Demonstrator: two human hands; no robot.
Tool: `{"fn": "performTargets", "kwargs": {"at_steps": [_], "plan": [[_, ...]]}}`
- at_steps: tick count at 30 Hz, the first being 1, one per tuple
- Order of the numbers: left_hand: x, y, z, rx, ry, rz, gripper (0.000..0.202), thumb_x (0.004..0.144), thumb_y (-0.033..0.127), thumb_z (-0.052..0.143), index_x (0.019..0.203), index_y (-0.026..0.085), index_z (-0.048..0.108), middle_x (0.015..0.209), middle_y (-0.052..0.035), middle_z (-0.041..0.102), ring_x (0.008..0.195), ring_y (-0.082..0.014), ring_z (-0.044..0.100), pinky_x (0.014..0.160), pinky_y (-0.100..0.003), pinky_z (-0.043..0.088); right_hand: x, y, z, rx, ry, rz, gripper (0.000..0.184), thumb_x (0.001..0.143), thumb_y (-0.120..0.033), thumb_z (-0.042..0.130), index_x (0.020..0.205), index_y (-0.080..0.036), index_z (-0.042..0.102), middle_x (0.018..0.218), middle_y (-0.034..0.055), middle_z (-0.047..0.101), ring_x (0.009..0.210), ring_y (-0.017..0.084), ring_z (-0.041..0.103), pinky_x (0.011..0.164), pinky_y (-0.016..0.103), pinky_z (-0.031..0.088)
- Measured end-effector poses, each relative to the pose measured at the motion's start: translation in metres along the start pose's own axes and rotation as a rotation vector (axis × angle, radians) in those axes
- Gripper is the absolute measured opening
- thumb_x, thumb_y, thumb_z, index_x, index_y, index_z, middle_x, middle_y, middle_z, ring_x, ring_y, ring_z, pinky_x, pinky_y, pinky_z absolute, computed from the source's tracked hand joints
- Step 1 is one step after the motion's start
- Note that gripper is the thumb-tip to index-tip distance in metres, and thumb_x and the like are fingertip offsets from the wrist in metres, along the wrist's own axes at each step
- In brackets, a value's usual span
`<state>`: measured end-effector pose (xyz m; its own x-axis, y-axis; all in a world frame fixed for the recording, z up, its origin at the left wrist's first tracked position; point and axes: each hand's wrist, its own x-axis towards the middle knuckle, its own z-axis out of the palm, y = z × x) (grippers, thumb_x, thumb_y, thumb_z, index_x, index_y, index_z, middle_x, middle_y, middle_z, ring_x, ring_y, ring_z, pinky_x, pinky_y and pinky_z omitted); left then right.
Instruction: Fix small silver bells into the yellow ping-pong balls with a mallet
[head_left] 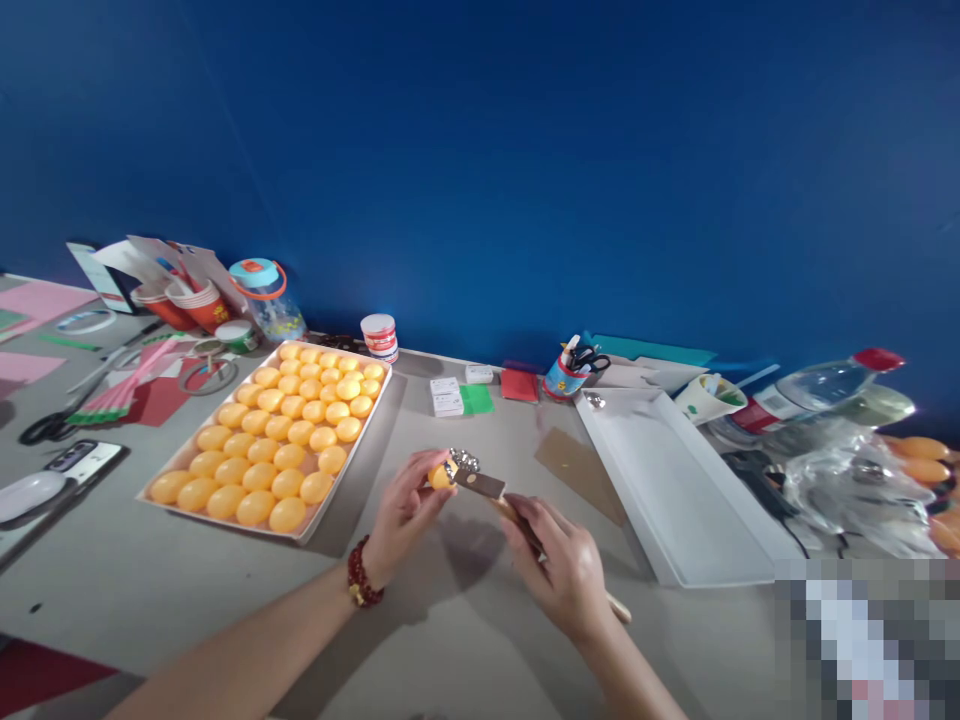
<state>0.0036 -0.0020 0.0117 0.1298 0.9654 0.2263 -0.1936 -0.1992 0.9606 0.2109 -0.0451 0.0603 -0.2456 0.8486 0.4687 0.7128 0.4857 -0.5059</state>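
Observation:
My left hand (409, 505) pinches an orange ball (441, 474), like a table-tennis ball, between thumb and fingers. In my right hand (559, 560) is a tool with a flat dark head and a long wooden handle (619, 608); its exact kind I cannot make out. The tool's head (480, 483) points left, its tip at the ball's right side. Shiny silver pieces (466, 460) show just behind the tip, too small to name. Left of my hands, a shallow box (304, 538) holds rows of several more orange balls (289, 457).
A long white tray (679, 500) lies at right, with a brown card (577, 470) beside it. Behind stand a pen holder (566, 378), small white boxes (448, 397) and a tub (380, 337). A plastic bottle (810, 395) leans far right; scissors (52, 425) and a phone (67, 470) lie left.

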Motion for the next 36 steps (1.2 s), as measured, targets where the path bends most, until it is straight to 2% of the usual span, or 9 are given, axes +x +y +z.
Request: {"fn": "performTargets", "kwargs": {"at_steps": [8, 17, 21, 27, 33, 36], "plan": [[-0.0002, -0.0036, -0.0014, 0.049, -0.020, 0.037, 0.041, 0.086, 0.021, 0.065, 0.127, 0.026, 0.062, 0.126, -0.0111, 0.059, 0.116, -0.0270, 0.057, 0.095, -0.038, 0.051, 0.0018, -0.0006, -0.0010, -0.043, -0.032, 0.000, 0.018, 0.096, -0.023, 0.047, 0.106, -0.017, 0.060, 0.081, 0.0061, 0.071, 0.062, 0.016, 0.067, 0.054, 0.022, 0.048], [-0.0011, 0.0001, -0.0039, 0.106, -0.032, 0.059, 0.038, 0.083, 0.021, 0.069, 0.121, 0.023, 0.066, 0.124, -0.0124, 0.062, 0.117, -0.0288, 0.056, 0.098, -0.039, 0.047, 0.0007, 0.0018, 0.0005, -0.038, -0.039, 0.017, 0.019, 0.096, -0.024, 0.047, 0.108, -0.017, 0.060, 0.079, 0.0051, 0.070, 0.059, 0.015, 0.066, 0.053, 0.022, 0.047], [-0.0005, 0.0032, -0.0040, 0.191, -0.055, 0.098, 0.039, 0.084, 0.019, 0.066, 0.123, 0.024, 0.065, 0.124, -0.0126, 0.063, 0.119, -0.0283, 0.056, 0.100, -0.040, 0.045, 0.0012, 0.0034, -0.0001, -0.033, -0.042, 0.014, 0.018, 0.096, -0.023, 0.046, 0.108, -0.018, 0.060, 0.084, 0.0060, 0.072, 0.066, 0.016, 0.069, 0.058, 0.023, 0.050], [-0.0001, -0.0009, -0.0052, 0.204, -0.071, 0.138, 0.036, 0.086, 0.020, 0.064, 0.122, 0.025, 0.065, 0.125, -0.0118, 0.063, 0.122, -0.0283, 0.054, 0.106, -0.045, 0.040, -0.0002, 0.0035, 0.0012, -0.048, -0.045, 0.004, 0.019, 0.097, -0.023, 0.046, 0.110, -0.018, 0.059, 0.085, 0.0063, 0.072, 0.068, 0.018, 0.069, 0.058, 0.025, 0.049], [-0.0034, -0.0040, -0.0061, 0.284, -0.098, 0.138, 0.049, 0.090, 0.018, 0.057, 0.139, 0.027, 0.049, 0.134, -0.0116, 0.058, 0.125, -0.0272, 0.053, 0.105, -0.043, 0.042, -0.0002, 0.0052, 0.0016, -0.046, -0.059, 0.015, 0.020, 0.098, -0.024, 0.045, 0.111, -0.018, 0.059, 0.088, 0.0075, 0.073, 0.070, 0.019, 0.070, 0.060, 0.025, 0.050], [-0.0041, -0.0050, -0.0071, 0.358, -0.112, 0.184, 0.051, 0.090, 0.016, 0.057, 0.139, 0.026, 0.047, 0.134, -0.0113, 0.059, 0.128, -0.0272, 0.051, 0.110, -0.044, 0.038, 0.0000, 0.0066, 0.0018, -0.047, -0.054, 0.023, 0.019, 0.098, -0.024, 0.045, 0.109, -0.018, 0.059, 0.090, 0.0078, 0.073, 0.072, 0.019, 0.071, 0.061, 0.025, 0.050]]}}
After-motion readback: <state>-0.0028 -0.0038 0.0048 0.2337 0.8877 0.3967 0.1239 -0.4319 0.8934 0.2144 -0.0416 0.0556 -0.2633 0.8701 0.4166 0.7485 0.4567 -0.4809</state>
